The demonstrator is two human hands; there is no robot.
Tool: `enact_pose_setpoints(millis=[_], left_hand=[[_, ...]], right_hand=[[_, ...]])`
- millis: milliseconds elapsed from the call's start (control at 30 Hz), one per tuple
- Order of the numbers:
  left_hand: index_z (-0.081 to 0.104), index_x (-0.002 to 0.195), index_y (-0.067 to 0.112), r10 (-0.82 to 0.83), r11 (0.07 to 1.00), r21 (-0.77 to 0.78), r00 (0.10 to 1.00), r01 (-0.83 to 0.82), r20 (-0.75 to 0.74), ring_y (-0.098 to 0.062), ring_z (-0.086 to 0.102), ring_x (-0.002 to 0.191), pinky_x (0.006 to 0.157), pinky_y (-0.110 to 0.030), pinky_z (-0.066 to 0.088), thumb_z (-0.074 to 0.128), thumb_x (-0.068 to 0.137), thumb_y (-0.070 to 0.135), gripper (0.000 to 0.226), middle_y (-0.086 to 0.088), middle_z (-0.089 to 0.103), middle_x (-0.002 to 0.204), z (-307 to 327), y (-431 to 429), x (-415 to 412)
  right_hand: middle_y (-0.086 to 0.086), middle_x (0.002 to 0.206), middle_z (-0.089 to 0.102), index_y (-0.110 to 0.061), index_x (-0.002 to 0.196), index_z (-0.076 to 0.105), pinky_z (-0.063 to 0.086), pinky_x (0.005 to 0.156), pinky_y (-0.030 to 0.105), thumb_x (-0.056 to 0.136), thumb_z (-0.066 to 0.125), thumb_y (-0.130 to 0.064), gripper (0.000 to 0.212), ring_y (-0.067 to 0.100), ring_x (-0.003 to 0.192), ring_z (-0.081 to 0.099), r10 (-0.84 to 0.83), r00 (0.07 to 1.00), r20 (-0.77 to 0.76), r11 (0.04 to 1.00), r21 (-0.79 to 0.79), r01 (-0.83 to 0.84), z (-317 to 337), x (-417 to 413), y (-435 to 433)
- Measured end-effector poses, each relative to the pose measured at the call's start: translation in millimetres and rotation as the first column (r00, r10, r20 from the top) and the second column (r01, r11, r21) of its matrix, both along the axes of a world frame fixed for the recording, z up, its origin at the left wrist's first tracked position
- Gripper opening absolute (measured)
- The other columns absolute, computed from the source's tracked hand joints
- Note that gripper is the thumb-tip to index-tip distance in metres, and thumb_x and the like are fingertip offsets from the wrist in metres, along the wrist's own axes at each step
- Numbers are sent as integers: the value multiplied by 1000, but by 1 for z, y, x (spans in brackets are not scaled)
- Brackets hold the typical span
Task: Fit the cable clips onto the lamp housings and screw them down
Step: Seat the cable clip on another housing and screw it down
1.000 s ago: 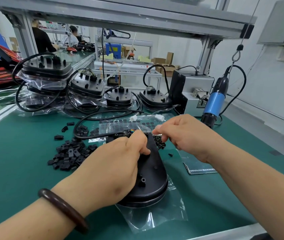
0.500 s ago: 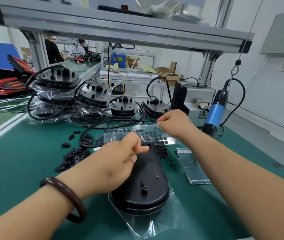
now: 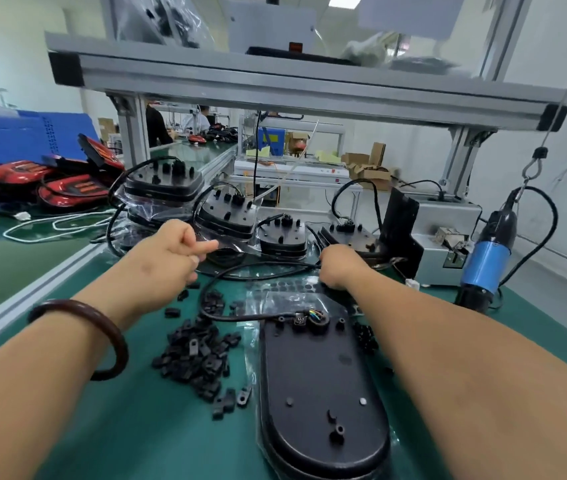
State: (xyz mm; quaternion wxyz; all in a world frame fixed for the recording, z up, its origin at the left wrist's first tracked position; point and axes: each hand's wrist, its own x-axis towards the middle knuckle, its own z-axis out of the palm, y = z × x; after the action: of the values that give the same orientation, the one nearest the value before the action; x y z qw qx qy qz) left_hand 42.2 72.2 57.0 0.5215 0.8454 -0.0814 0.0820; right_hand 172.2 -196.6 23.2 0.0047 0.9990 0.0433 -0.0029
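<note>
A long black lamp housing (image 3: 320, 375) lies back-up on a clear bag in front of me, with a connector and coloured wires at its far end. Its black cable (image 3: 261, 266) loops left and then runs right into my right hand (image 3: 341, 268), which grips it low over the mat. My left hand (image 3: 171, 251) is raised above the mat, left of the cable loop. Its fingers are curled, thumb against forefinger, with nothing visible in it. A pile of small black cable clips (image 3: 195, 355) lies left of the housing.
Several bagged housings (image 3: 164, 188) with cables stand in a row at the back. A blue electric screwdriver (image 3: 486, 258) hangs at the right beside a grey screw feeder (image 3: 444, 237). A clear sheet of black pads (image 3: 289, 289) lies beyond the housing. Red lamps (image 3: 67, 188) are stacked far left.
My left hand has lifted off the housing and moved up and left. My right hand has reached farther back along the cable. The view has tilted upward.
</note>
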Motion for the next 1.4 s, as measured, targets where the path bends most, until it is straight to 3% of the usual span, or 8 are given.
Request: enact_pose_setpoints(millis=[200, 333, 767, 1000, 1100, 1233, 1300, 1400], left_hand=[[35, 85, 19, 31, 998, -48, 999, -30, 21, -12, 52, 117, 87, -30, 48, 33, 97, -4, 26, 5, 56, 126, 10, 2, 2], [43, 95, 23, 80, 995, -56, 995, -77, 56, -12, 54, 111, 94, -37, 49, 36, 98, 0, 25, 4, 53, 131, 26, -2, 5], [49, 113, 22, 62, 995, -71, 998, -63, -18, -12, 51, 119, 88, -25, 47, 38, 98, -1, 29, 3, 53, 132, 31, -8, 15], [52, 114, 26, 94, 995, -33, 993, -92, 68, -9, 56, 107, 95, -34, 47, 47, 98, 14, 21, 4, 56, 128, 52, -4, 23], [56, 117, 32, 78, 996, 27, 977, -85, 200, -15, 55, 108, 101, -42, 44, 46, 98, 34, 21, 7, 57, 119, 75, -10, 23], [57, 113, 37, -26, 994, -91, 936, 62, 351, -8, 53, 116, 101, -31, 42, 39, 101, 27, 23, 9, 58, 126, 124, -33, 19], [46, 131, 40, -205, 972, 187, 909, 144, 363, -4, 42, 128, 105, -24, 32, 44, 98, 8, 47, 11, 45, 143, 139, -45, 17], [17, 147, 46, -405, 660, 740, 891, 130, 205, -9, 29, 139, 112, -25, 21, 52, 92, 16, 71, 12, 28, 153, 139, -77, 11]], right_hand=[[5, 69, 54, -8, 72, 59, 42, 51, 29, 81, 50, 1, 16, 19, 58, 50, -37, 976, 215, 996, 93, 18, 11, -1, 0], [4, 63, 52, -8, 68, 55, 39, 49, 27, 86, 49, -2, 21, 18, 53, 45, -38, 935, 353, 991, 133, -10, 30, -1, -2], [4, 64, 46, -8, 68, 55, 45, 56, 32, 79, 49, 7, 19, 18, 54, 43, 93, 993, 69, 995, -52, -90, 5, 15, 5], [4, 85, 53, -13, 94, 47, 43, 59, 34, 91, 46, -3, 11, 20, 74, 52, 46, 897, 440, 957, 237, -165, 58, -5, -1], [-3, 80, 58, -19, 91, 51, 46, 60, 31, 96, 51, -11, 10, 12, 69, 53, 14, 747, 664, 756, 482, -442, 86, -31, -4], [2, 92, 67, -14, 89, 54, 56, 77, 26, 91, 53, 8, 22, 17, 86, 66, 104, 732, 673, 55, 731, -680, 109, -77, 1], [8, 95, 68, -8, 89, 54, 54, 83, 26, 87, 52, 13, 21, 19, 88, 67, 258, 742, 619, -276, 783, -557, 107, -94, 2], [12, 92, 70, -4, 87, 54, 55, 82, 25, 81, 54, 12, 17, 21, 82, 68, 418, 741, 525, -478, 821, -312, 99, -112, 2]])
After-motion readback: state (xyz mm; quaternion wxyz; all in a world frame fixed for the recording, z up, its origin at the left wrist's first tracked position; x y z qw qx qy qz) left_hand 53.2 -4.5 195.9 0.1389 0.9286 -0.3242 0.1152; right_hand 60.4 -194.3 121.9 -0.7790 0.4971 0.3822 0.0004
